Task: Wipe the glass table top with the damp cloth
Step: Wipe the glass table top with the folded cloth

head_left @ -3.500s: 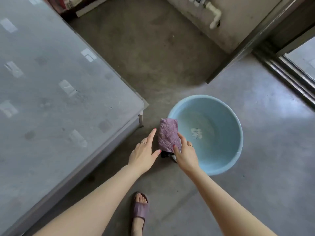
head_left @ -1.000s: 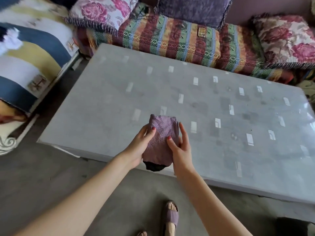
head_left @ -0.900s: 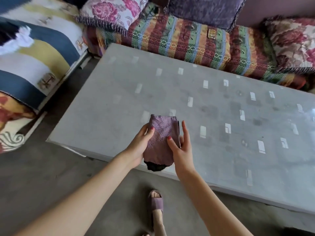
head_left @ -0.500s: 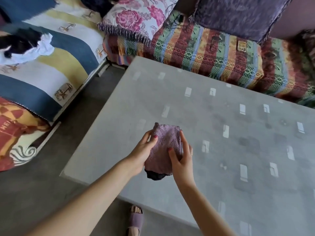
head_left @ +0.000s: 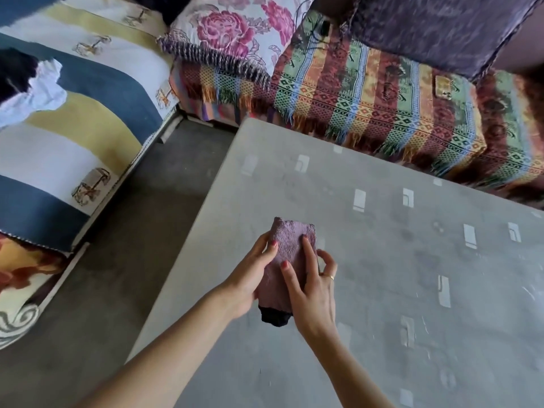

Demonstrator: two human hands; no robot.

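A folded purple cloth (head_left: 290,248) with a dark end hanging at its near side is held between both hands above the left part of the grey glass table top (head_left: 412,290). My left hand (head_left: 250,275) grips its left edge, thumb on top. My right hand (head_left: 312,287) grips its right edge, with two fingers laid over the cloth. Whether the cloth touches the glass is unclear. The table's left edge runs diagonally just left of my left hand.
A striped woven sofa cover (head_left: 382,113) borders the table's far side, with a floral cushion (head_left: 235,30) and a purple cushion (head_left: 435,28) on it. A blue, yellow and white mattress (head_left: 73,128) lies at left. Bare concrete floor (head_left: 123,260) separates it from the table.
I have turned from the blue basin to the table and moved over its left part. Both hands still hold the cloth, now farther in over the glass.
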